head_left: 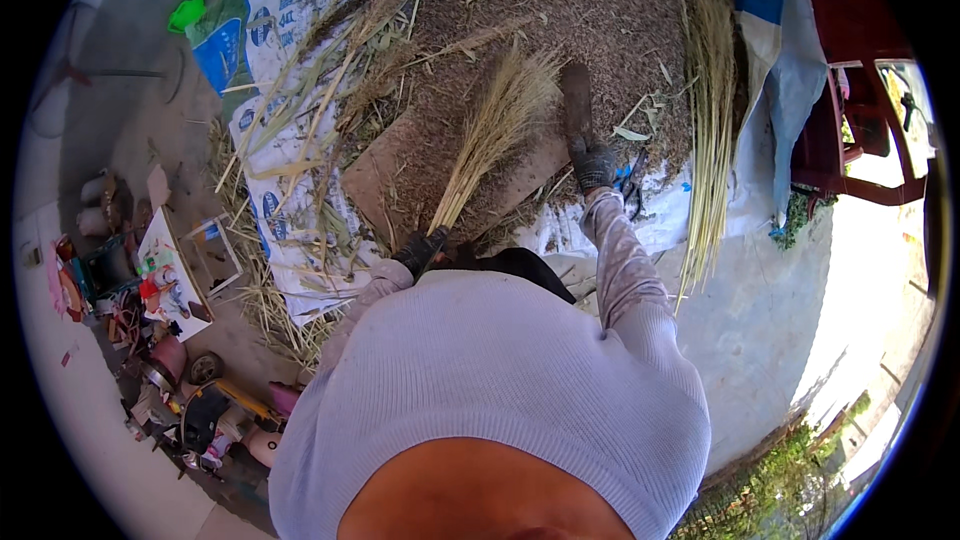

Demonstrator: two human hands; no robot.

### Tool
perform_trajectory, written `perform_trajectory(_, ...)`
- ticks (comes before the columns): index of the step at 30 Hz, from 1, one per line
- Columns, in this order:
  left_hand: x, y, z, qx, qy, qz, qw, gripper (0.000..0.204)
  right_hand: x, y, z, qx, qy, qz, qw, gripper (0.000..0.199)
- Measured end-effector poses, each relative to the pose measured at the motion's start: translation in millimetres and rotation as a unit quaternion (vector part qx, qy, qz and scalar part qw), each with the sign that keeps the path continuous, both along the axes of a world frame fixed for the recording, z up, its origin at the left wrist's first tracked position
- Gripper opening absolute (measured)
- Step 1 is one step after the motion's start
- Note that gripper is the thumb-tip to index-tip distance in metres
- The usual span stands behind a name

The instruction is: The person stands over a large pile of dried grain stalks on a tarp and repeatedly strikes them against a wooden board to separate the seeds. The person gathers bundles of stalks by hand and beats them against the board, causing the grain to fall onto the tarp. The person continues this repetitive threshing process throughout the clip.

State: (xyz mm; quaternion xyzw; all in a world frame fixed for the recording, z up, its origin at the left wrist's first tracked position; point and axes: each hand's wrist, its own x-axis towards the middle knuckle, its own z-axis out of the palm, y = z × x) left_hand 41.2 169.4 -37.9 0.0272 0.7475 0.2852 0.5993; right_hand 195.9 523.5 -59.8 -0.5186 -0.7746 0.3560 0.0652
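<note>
My left hand (pixel 420 249), in a dark glove, is closed around the lower stalks of a bundle of dry seed-head stalks (pixel 487 140). The bundle slants up to the right, its bushy heads lying over a flat brown board (pixel 385 172). To the right, my gloved right hand (pixel 594 167) grips the near end of a flat, dark brown blade-like tool (pixel 577 100). That tool points away from me, just right of the bundle's heads and apart from them. Loose brown seeds (pixel 610 20) cover the far part of the printed sacking (pixel 262 70).
A long bundle of stalks (pixel 708 130) lies along the right side. Loose stalks and leaves (pixel 330 130) are strewn on the left. Dark red chairs (pixel 870 130) stand at the right edge. Household clutter (pixel 200 400) fills the floor at lower left, near a white board (pixel 170 265).
</note>
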Motion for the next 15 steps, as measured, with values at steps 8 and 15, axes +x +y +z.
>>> perform_trajectory(8,-13.5,5.0,13.2,0.069,-0.037,-0.029,0.996,0.038,-40.7,-59.5,38.4,0.154,-0.117,-0.019,0.981,0.066)
perform_trajectory(15,-8.9,31.8,22.3,0.028,0.050,-0.036,0.998,0.039,-72.6,-138.2,56.3,-0.219,0.075,0.158,0.960,0.058)
